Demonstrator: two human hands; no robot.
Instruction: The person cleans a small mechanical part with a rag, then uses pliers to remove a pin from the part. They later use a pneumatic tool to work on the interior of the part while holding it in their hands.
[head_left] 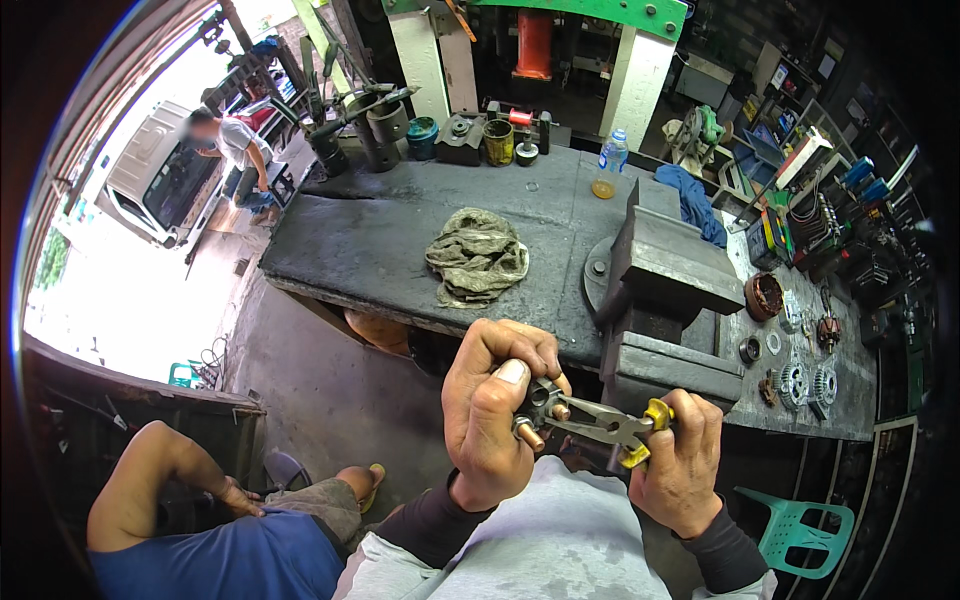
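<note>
My left hand (pixel 487 425) is closed around a small dark metal part (pixel 541 396) with copper-coloured studs, thumb on top. One thick copper stud (pixel 531 436) sticks out below the thumb. In my right hand (pixel 682 462) is a pair of long-nosed pliers (pixel 605 424) with yellow grips, fingers wrapped about the handles. The plier tips reach the part beside a second copper stud (pixel 560 411); whether they pinch it I cannot tell. Both hands are held before my chest, short of the bench edge. My fingers hide much of the part.
Ahead stands a dark workbench (pixel 340 235) with a crumpled rag (pixel 476 258), a bottle (pixel 608 165) and a large vise (pixel 680 262). Gear-like metal parts (pixel 793 385) lie at right, near a green chair (pixel 808 535). A person in blue (pixel 225 545) sits at left; another (pixel 238 145) is outside.
</note>
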